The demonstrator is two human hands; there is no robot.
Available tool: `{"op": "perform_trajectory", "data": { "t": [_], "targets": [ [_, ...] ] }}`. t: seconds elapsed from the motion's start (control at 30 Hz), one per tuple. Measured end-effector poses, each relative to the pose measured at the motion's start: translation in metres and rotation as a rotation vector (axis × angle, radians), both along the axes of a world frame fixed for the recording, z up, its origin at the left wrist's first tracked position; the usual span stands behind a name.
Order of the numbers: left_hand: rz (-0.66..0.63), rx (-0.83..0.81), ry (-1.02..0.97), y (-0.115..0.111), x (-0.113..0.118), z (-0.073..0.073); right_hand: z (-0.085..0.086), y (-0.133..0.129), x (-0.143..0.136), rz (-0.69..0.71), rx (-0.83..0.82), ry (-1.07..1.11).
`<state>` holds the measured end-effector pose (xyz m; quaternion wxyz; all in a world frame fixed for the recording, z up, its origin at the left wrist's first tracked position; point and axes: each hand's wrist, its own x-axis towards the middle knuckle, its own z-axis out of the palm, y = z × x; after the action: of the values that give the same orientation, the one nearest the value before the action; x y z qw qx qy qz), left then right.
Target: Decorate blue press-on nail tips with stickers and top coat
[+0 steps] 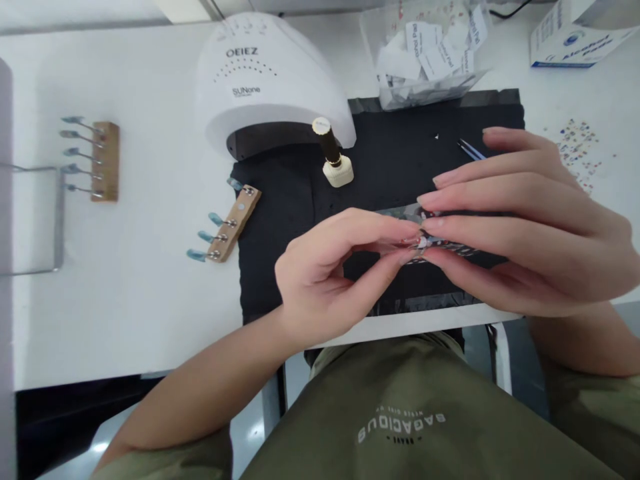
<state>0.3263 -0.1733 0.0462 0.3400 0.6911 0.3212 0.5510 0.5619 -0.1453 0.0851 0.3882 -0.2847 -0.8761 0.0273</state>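
My left hand [340,267] pinches the left end of a small clear plastic packet [413,212] with red and white bits in it, between thumb and fingers. From the right, my right hand [525,233] grips the same packet with thumb and index finger, its other fingers stretched loosely above. The fingertips of both hands nearly meet, and they cover much of the packet. Beneath them lies a black mat [295,220]. A bottle with a dark, gold-trimmed cap [338,171] stands on the mat beyond my left hand.
A white lamp [275,73] stands at the back. Wooden racks [235,227] [106,162] hold blue-grey nail tips at left. Behind are a clear bin of pad wrappers [425,93] and an alcohol-pad box [575,40]. Blue tweezers [471,151] and scattered gems [577,150] lie near my right hand.
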Motion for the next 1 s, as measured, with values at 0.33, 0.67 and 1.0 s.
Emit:
{"op": "perform_trajectory", "data": {
  "t": [0.33, 0.67, 1.0],
  "targets": [
    [-0.013, 0.193, 0.019, 0.005, -0.002, -0.001, -0.005, -0.004, -0.003, -0.024, 0.045, 0.047],
    [-0.009, 0.299, 0.096, 0.007, -0.004, 0.001, -0.011, -0.007, -0.005, -0.075, 0.039, 0.072],
    [-0.008, 0.253, 0.099, 0.003, -0.006, -0.001, 0.001, -0.002, 0.0, 0.03, 0.023, -0.024]
  ]
}}
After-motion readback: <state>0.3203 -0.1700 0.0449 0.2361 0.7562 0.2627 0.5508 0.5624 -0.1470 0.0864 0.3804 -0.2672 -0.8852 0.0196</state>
